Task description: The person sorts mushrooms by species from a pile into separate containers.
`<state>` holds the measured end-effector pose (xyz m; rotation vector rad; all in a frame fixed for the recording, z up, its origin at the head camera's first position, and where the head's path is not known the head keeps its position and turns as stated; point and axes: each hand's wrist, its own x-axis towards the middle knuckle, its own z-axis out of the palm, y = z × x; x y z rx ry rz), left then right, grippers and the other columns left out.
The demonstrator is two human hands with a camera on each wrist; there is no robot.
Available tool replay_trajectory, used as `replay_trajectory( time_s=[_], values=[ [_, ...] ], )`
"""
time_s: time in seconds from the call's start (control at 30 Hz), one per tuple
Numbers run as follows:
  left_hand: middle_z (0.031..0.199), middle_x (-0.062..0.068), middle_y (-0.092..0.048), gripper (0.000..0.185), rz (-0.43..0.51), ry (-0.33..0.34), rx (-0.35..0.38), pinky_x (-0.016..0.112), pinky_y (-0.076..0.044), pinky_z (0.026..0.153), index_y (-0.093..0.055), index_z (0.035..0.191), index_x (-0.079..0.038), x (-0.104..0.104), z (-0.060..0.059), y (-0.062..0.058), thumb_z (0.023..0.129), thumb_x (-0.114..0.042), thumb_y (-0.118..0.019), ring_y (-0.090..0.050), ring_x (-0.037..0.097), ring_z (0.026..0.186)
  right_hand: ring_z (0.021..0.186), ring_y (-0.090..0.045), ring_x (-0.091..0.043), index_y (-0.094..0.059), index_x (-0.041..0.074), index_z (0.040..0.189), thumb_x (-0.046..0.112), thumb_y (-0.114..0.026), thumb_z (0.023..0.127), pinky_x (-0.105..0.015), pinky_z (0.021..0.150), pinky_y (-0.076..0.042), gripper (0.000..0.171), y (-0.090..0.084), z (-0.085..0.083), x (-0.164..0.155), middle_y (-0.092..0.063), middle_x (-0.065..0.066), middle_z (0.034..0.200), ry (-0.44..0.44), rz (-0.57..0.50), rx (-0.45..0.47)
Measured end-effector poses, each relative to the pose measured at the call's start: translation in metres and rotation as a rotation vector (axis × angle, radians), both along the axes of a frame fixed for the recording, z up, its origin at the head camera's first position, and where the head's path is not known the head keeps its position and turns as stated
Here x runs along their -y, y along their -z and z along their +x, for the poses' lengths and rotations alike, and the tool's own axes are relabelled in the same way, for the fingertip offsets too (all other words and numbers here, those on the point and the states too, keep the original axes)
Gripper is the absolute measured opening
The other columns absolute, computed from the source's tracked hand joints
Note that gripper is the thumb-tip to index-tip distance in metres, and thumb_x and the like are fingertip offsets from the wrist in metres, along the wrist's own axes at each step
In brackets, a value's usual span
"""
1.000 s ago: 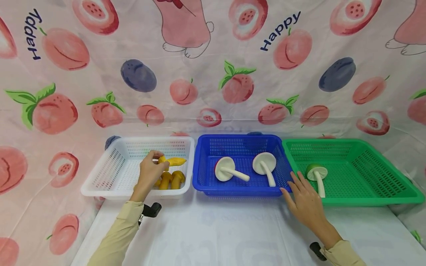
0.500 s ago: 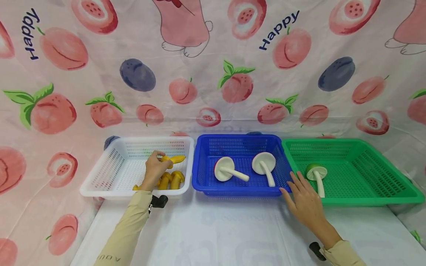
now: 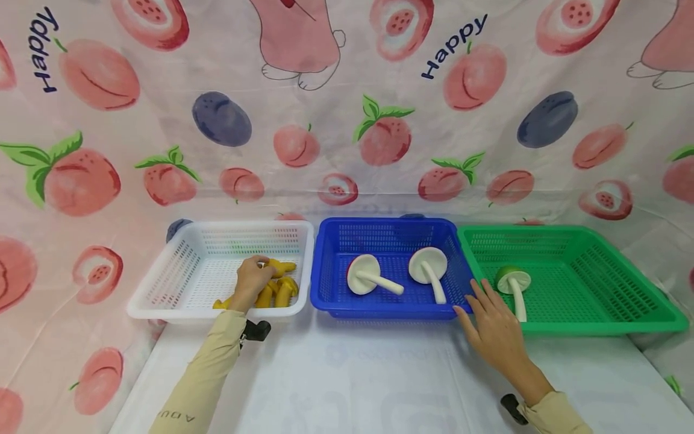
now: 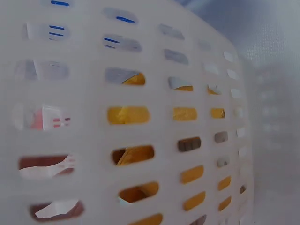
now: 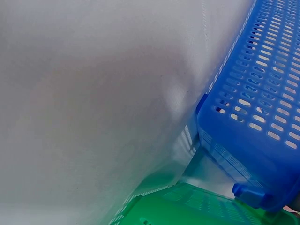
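Note:
In the head view my left hand (image 3: 252, 281) reaches into the white basket (image 3: 162, 313). Its fingers are curled at the cap end of a yellow mushroom (image 3: 282, 267), and the hand partly hides that end. Several more yellow mushrooms (image 3: 285, 293) lie near the basket's front wall. My right hand (image 3: 496, 334) rests with fingers spread where the blue basket (image 3: 390, 313) meets the green basket (image 3: 602, 327). In the left wrist view, yellow patches show through the slots of the white basket wall (image 4: 89, 98).
Two white-stemmed mushrooms (image 3: 428, 265) lie in the blue basket, caps tipped over. A green-capped mushroom (image 3: 514, 282) leans in the green basket's left part. The three baskets stand in a row on a white-covered table (image 3: 347, 374), before a fruit-print cloth (image 3: 320, 108).
My left hand has moved slightly right and lowered the yellow mushroom among the others in the white basket. My right hand has stayed in place.

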<state>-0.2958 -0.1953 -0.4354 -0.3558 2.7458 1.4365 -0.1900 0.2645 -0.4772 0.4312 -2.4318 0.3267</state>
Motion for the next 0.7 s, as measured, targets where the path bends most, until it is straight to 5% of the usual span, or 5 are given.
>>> replay_trajectory(
  time_s=[0.3,0.7],
  values=[
    [0.132,0.026,-0.047,0.041,-0.032,0.112,-0.013,0.049,-0.041,0.098,-0.055,0.126,0.003,-0.005,0.012,-0.011,0.089,-0.013,-0.051,-0.047,0.038,0.117,0.125,-0.042,-0.044,-0.068,-0.010,0.098,0.028,-0.065,0.086,-0.049,0.107,-0.031,0.040,0.001,-0.004,-0.001,-0.054,-0.027,0.127,-0.012,-0.005,0.003],
    [0.122,0.017,-0.056,0.033,-0.142,0.242,-0.328,0.048,-0.045,0.092,-0.063,0.118,-0.004,-0.036,0.059,-0.036,0.086,-0.011,-0.061,-0.052,0.033,0.112,0.128,-0.033,-0.051,-0.062,-0.011,0.112,0.023,-0.064,0.090,-0.066,0.100,-0.027,0.040,-0.028,0.002,-0.005,-0.045,-0.033,0.132,-0.111,-0.159,0.272]
  ],
)
